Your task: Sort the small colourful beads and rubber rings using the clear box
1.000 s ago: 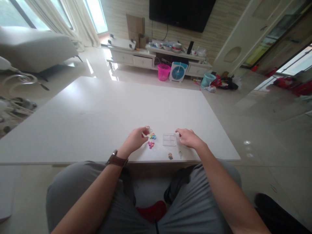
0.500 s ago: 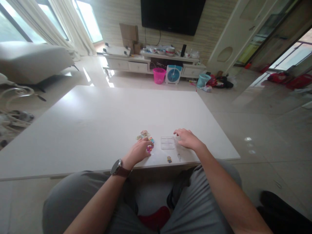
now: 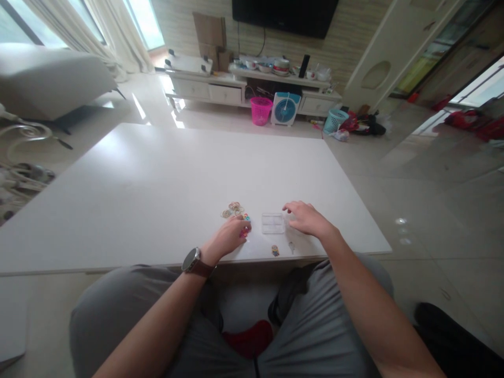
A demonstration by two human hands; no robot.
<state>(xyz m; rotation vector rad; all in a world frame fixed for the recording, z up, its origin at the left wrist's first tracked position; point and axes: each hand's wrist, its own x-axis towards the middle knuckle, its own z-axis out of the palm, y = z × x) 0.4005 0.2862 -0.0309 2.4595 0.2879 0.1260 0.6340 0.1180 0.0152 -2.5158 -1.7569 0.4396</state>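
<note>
My left hand [image 3: 229, 234], with a watch on its wrist, rests low on the table. Its fingers are curled round a small pile of colourful beads [image 3: 244, 231], which they partly hide. Just beyond them lies a loose cluster of pale rings [image 3: 233, 209]. A clear divided plastic box [image 3: 272, 223] sits between my two hands. To the right of it, my right hand [image 3: 305, 216] hovers with bent fingers apart, and I see nothing held in it. Near the front edge lie a small yellow-and-blue figure [image 3: 274, 251] and a small silvery piece [image 3: 291, 247].
The white table [image 3: 177, 173] stretches ahead and to the left; its front edge is by my knees. Across the floor stand a low cabinet with dishes, a pink basket [image 3: 261, 111], a blue-and-white fan [image 3: 285, 108] and a light blue basket [image 3: 335, 121].
The view has tilted down slightly, so the background sits higher. Both hands keep nearly the same places; my left fingers have closed in a little over the beads.
</note>
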